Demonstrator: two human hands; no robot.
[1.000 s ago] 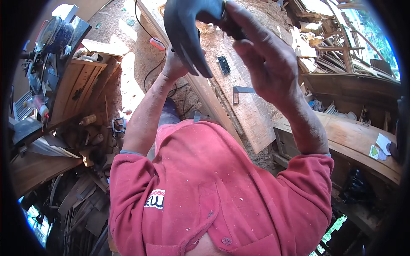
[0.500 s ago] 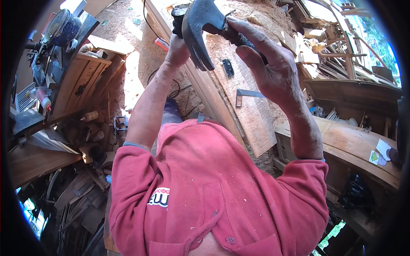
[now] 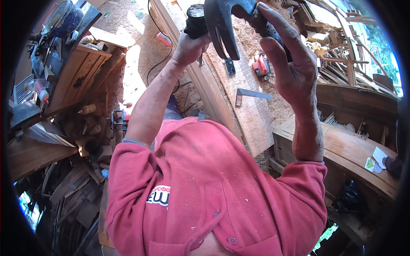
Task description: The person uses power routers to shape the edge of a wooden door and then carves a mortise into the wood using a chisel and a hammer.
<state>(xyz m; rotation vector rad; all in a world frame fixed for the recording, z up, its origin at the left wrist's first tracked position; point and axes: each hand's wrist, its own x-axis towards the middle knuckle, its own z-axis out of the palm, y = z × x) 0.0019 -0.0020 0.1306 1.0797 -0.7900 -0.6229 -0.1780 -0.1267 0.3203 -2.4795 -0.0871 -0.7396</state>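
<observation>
My right hand point(image 3: 294, 64) grips a claw hammer point(image 3: 221, 25) by its dark, worn handle, thumb and fingers closed round it. The hammer's head is raised close to the camera, its claw pointing down. Just left of it, my left hand point(image 3: 189, 49) is wrapped round a chisel point(image 3: 196, 24) with a thick black handle. A bit of its narrow metal blade shows below the fist, over a long wooden beam point(image 3: 209, 87). The hammer's striking face is hidden, so I cannot tell whether it touches the chisel.
Beside the beam lies a wide board point(image 3: 252, 119) with a try square point(image 3: 252, 94) and a small black block point(image 3: 229, 67) on it. A red power tool point(image 3: 261, 66) sits beyond. A wooden cabinet point(image 3: 350, 145) stands right; a cluttered bench point(image 3: 64, 68) stands left. A cable point(image 3: 158, 64) crosses the sawdust.
Both hands have shifted to the right, with the hammer and the chisel in them. The red power tool and a piece of the chisel's blade have come into sight.
</observation>
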